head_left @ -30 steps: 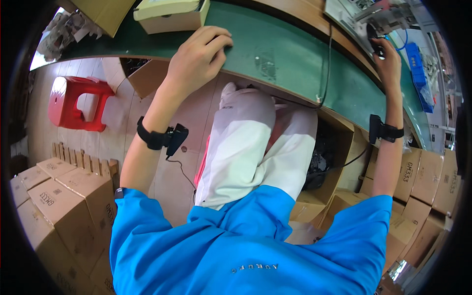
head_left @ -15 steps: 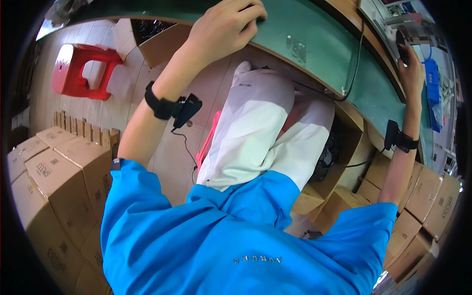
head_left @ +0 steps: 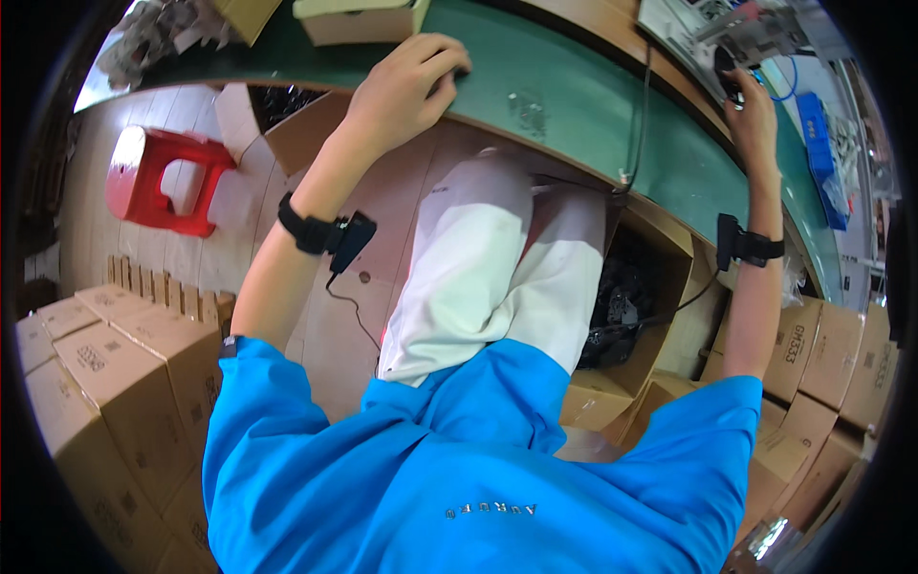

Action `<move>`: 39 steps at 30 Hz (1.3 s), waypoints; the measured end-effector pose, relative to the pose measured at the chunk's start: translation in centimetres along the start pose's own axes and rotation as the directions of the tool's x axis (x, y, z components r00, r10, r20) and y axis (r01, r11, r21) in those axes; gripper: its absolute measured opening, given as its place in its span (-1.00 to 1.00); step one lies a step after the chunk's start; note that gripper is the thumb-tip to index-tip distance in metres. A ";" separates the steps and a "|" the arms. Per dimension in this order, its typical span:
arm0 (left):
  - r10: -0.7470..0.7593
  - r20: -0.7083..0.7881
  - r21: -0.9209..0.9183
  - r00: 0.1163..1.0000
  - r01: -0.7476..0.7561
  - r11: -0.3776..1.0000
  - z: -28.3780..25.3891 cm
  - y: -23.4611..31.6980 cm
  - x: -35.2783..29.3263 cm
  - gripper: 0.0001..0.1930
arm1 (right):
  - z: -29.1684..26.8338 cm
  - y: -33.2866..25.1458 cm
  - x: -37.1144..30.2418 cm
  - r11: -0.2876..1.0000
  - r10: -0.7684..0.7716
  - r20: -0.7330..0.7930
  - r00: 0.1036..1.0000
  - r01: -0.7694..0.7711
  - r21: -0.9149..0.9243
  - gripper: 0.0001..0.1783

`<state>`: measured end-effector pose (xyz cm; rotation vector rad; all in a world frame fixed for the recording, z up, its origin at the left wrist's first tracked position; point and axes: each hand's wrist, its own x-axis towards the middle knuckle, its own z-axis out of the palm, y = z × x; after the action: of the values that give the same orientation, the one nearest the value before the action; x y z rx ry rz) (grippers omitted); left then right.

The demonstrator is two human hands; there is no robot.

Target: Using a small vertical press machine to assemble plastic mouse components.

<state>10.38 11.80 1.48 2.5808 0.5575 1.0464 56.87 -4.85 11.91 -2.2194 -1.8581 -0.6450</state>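
My left hand (head_left: 406, 91) rests at the front edge of the green-topped bench (head_left: 593, 72), its fingers curled inward. A small dark bit shows at its fingertips, but what it is I cannot make out. Far to the right, my right hand (head_left: 754, 117) is closed around a black handle (head_left: 729, 77) on a grey metal machine (head_left: 760, 36) at the back of the bench. Part of the handle is hidden by the fingers. Each wrist wears a black strap with a small black device and a cable.
A pale cardboard box (head_left: 361, 21) stands on the bench beyond my left hand. A blue tray (head_left: 822, 158) of small parts lies at the right. Below are an open carton (head_left: 643, 359) with black bags, a red stool (head_left: 172, 182) and stacked cartons (head_left: 129, 383) at the left.
The view has tilted and turned, bringing the pale box on the bench into sight. Both hands keep about the same places at the bench and the handle.
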 end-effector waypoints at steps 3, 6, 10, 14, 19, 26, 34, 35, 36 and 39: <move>0.015 0.012 -0.005 1.000 -0.015 1.000 -0.1 0.3 0.3 -0.82 | -0.1 -0.6 -0.5 1.000 0.002 -0.070 0.998 -0.003 -0.017 -0.55; -0.027 0.032 0.004 0.999 0.027 1.000 -0.4 0.9 0.4 -0.82 | 0.0 -1.4 -0.8 0.999 0.033 -0.085 0.996 -0.034 -0.006 -0.58; -0.042 0.021 -0.014 0.999 0.042 0.999 -0.5 1.3 0.7 -0.81 | -0.3 -1.7 -0.9 0.999 0.050 -0.111 0.993 -0.048 0.023 -0.58; -0.050 0.036 0.023 0.998 0.050 0.999 -0.4 1.6 1.1 -0.80 | -0.1 -1.8 -0.9 1.000 0.024 -0.145 0.989 -0.024 -0.001 -0.55; -0.025 0.054 0.052 0.998 0.022 0.998 -0.8 1.5 1.2 -0.82 | -1.3 -3.7 -0.9 0.988 0.138 -0.136 0.981 -0.127 0.087 -0.66; -0.026 0.047 0.028 0.999 0.025 0.999 -0.4 1.4 1.3 -0.82 | -0.4 -2.9 -1.1 0.986 0.113 -0.175 0.978 -0.088 0.145 -0.71; -0.022 0.036 0.016 0.999 0.021 1.000 -0.6 1.4 1.4 -0.82 | 0.4 -1.9 -0.4 0.999 0.028 -0.147 0.989 -0.031 -0.020 -0.60; -0.026 0.039 0.012 0.999 0.026 1.000 -0.7 1.6 1.2 -0.81 | 0.3 -2.1 -0.6 0.999 0.043 -0.133 0.990 -0.043 0.001 -0.61; -0.021 0.034 0.020 0.999 0.020 1.000 -0.7 1.7 1.2 -0.81 | 0.2 -2.1 -0.5 0.999 0.038 -0.156 0.987 -0.039 -0.004 -0.61; -0.039 0.025 -0.004 0.999 0.039 0.999 -0.6 2.1 1.2 -0.81 | -0.1 -2.6 -0.9 0.997 0.073 -0.110 0.991 -0.074 -0.001 -0.63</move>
<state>11.28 10.56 3.50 2.5649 0.5960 1.0010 54.21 -5.22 11.25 -2.1966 -1.7158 -0.7432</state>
